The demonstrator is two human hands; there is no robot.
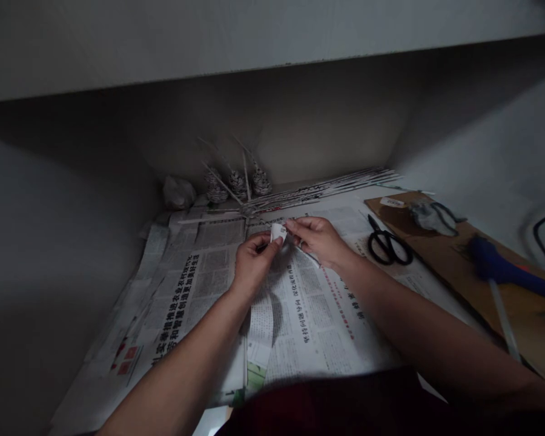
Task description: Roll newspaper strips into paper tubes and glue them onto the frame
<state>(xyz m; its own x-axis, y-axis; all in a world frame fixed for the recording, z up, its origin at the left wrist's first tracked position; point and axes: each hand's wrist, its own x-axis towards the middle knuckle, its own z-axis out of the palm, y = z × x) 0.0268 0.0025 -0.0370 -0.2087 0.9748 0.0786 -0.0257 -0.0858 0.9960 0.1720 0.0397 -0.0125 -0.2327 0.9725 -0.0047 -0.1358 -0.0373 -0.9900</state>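
A white printed paper strip (278, 232) is pinched between the thumb and fingers of my left hand (253, 261). Its lower part hangs below that hand toward my body. My right hand (321, 241) is closed at the strip's upper right end, fingertips close to my left thumb. A thin pale rod (309, 257) shows beneath my right hand; whether it joins the strip I cannot tell. Both hands are above newspaper sheets (218, 290) spread over the work surface.
Behind my hands lie several thin rolled-paper sticks (327, 189) and small woven paper pieces (261, 180), beside a crumpled plastic bundle (178, 192). Black-handled scissors (389, 247) lie right, near a brown board (445, 254) bearing a blue glue gun (504, 266). A shelf edge (272, 66) overhangs.
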